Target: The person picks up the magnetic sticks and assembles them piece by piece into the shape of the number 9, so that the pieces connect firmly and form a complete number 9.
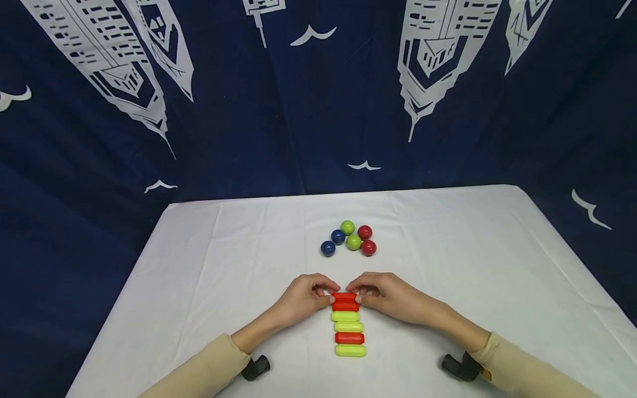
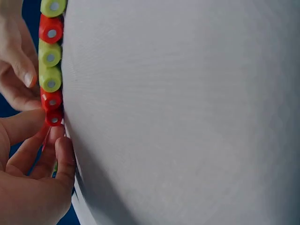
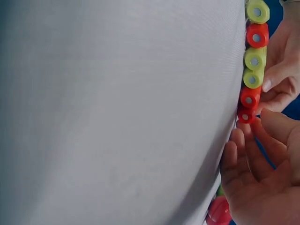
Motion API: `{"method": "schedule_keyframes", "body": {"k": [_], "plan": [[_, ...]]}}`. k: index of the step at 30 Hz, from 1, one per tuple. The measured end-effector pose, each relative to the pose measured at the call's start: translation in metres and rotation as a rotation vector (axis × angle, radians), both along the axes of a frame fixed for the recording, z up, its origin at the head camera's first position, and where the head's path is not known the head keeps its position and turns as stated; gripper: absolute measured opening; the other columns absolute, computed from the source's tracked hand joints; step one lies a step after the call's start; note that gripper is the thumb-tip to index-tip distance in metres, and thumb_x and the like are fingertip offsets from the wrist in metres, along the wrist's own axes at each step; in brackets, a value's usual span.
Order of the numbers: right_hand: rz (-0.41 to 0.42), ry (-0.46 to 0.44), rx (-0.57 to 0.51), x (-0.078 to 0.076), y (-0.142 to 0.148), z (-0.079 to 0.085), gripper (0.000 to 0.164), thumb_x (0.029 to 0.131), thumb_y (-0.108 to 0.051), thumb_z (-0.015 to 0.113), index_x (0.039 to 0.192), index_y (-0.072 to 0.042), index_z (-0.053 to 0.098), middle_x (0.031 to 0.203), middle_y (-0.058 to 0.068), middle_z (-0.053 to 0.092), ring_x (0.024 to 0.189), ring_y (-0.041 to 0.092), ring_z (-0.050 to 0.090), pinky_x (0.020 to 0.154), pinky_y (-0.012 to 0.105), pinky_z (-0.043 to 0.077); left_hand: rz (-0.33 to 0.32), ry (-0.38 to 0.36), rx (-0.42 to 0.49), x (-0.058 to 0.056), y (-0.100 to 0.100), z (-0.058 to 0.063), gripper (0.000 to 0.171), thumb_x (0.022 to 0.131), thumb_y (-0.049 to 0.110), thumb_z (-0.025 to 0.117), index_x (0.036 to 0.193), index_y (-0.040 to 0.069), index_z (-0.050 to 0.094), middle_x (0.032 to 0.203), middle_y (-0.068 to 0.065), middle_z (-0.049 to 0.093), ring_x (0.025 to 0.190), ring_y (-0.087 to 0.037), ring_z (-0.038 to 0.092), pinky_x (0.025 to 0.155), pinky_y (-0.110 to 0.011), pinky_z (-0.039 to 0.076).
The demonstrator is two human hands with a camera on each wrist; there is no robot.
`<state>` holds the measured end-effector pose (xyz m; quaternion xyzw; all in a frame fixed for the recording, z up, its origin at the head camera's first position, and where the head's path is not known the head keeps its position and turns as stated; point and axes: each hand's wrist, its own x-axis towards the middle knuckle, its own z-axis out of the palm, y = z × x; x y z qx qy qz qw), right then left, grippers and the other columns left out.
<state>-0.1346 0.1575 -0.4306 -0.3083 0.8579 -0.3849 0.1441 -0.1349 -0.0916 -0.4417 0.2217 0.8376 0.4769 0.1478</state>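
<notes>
Pinches the farthest red rod (image 1: 344, 297), at the row (image 1: 349, 326)'s far end, between thumb and fingers of left hand (image 1: 306, 294) and right hand (image 1: 387, 296), equally near at opposite ends of its left-to-right long axis.

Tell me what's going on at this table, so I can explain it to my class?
A person's left hand and right hand hold opposite ends of a red, plastic-looking rod, the farthest of six lying side by side on a white cloth-covered table. Coming toward the person, the other five rods run red, lime, lime, red, lime. Beyond the hands, six glossy round balls, two blue, two lime green and two red, lie loosely grouped; neither hand touches them.
</notes>
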Motion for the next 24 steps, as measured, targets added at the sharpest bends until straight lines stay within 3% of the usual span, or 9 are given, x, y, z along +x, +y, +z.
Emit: {"method": "schedule_keyframes", "body": {"k": [7, 15, 24], "plan": [[0.010, 0.029, 0.009, -0.006, -0.005, -0.003, 0.025, 0.091, -0.007, 0.067, 0.113, -0.019, 0.071, 0.101, -0.015, 0.065, 0.085, 0.009, 0.056, 0.073, 0.025, 0.048, 0.037, 0.033, -0.018, -0.002, 0.006, -0.002, 0.014, 0.087, 0.002, 0.071, 0.098, 0.008, 0.076, 0.088, 0.000, 0.066, 0.070, -0.012, 0.053, 0.061, -0.022, 0.043], [-0.049, 0.093, -0.003, -0.009, -0.009, -0.002, 0.020, 0.089, -0.006, 0.067, 0.107, -0.013, 0.074, 0.094, -0.011, 0.067, 0.078, 0.007, 0.057, 0.071, 0.025, 0.050, 0.092, 0.022, -0.034, -0.005, 0.009, -0.001, 0.014, 0.089, 0.003, 0.070, 0.099, 0.010, 0.075, 0.083, 0.005, 0.062, 0.072, -0.012, 0.054, 0.061, -0.023, 0.043], [-0.137, 0.064, -0.050, -0.024, -0.013, -0.003, 0.020, 0.089, -0.004, 0.068, 0.107, -0.011, 0.074, 0.087, -0.007, 0.065, 0.075, 0.012, 0.058, 0.067, 0.026, 0.051, 0.132, 0.049, -0.011, -0.022, 0.008, 0.002, 0.014, 0.087, 0.003, 0.072, 0.099, 0.009, 0.074, 0.078, 0.003, 0.061, 0.072, -0.014, 0.054, 0.060, -0.023, 0.041]]}}
